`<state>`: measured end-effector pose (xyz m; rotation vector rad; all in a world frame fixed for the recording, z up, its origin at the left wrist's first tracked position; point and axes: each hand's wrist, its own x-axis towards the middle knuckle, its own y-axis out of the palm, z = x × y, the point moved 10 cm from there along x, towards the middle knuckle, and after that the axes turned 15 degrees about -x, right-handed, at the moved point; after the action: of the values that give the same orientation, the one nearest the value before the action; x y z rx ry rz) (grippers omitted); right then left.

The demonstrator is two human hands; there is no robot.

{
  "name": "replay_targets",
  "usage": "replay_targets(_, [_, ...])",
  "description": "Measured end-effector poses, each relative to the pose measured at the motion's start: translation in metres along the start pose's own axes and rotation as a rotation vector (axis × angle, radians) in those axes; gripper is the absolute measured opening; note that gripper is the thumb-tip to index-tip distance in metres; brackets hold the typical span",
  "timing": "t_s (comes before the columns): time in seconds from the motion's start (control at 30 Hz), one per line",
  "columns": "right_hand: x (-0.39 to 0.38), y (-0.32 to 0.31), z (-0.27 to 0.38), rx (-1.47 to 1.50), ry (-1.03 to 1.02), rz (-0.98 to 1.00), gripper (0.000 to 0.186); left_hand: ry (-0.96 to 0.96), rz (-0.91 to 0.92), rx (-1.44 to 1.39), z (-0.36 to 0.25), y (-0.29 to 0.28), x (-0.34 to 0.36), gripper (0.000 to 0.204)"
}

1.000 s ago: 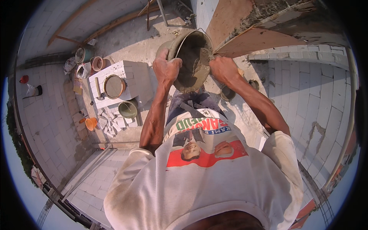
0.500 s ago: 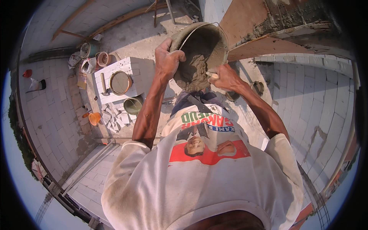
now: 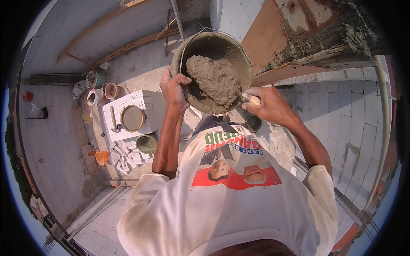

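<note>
A mortar-stained bucket (image 3: 245, 59) is held up in front of me, tipped so that its inside faces me. Thick grey mortar (image 3: 215, 79) lies heaped in it. My left hand (image 3: 174, 88) grips the bucket at its left side, thumb over the rim. My right hand (image 3: 273, 104) is closed round the light wooden handle of a trowel (image 3: 253, 99) at the bucket's lower right rim. The trowel's blade cannot be made out against the mortar. The thin wire bail (image 3: 183, 55) curves along the bucket's far and left edge.
A mortar-smeared brown board (image 3: 269, 34) juts in at the upper right. At left, white blocks (image 3: 147, 102) carry a round mortar pan (image 3: 133, 118) and a hammer (image 3: 112, 117). A green bucket (image 3: 147, 144) and broken block pieces (image 3: 124, 157) lie nearer. Another bucket (image 3: 253, 123) stands below my right hand.
The bucket has come slightly nearer and left, and its opening faces me more, showing the mortar as a fuller heap. My left hand has moved left and nearer, my right hand right and nearer.
</note>
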<state>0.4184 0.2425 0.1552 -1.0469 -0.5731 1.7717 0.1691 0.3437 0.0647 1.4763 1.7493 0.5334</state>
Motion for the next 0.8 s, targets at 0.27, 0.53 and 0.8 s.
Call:
replay_targets(0.27, [-0.083, -0.159, 0.091, -0.021, -0.07, -0.14, 0.028, -0.008, 0.056, 0.079, -0.015, 0.002, 0.014, 0.045])
replay_targets(0.53, [-0.172, -0.308, 0.103, 0.54, -0.21, -0.219, 0.033, -0.128, 0.014, 0.215, 0.019, -0.018, 0.022, 0.042])
replay_targets(0.8, [-0.19, -0.36, 0.046, 0.331, -0.002, -0.617, 0.039, -0.241, 0.018, 0.24, 0.063, -0.03, 0.023, 0.042])
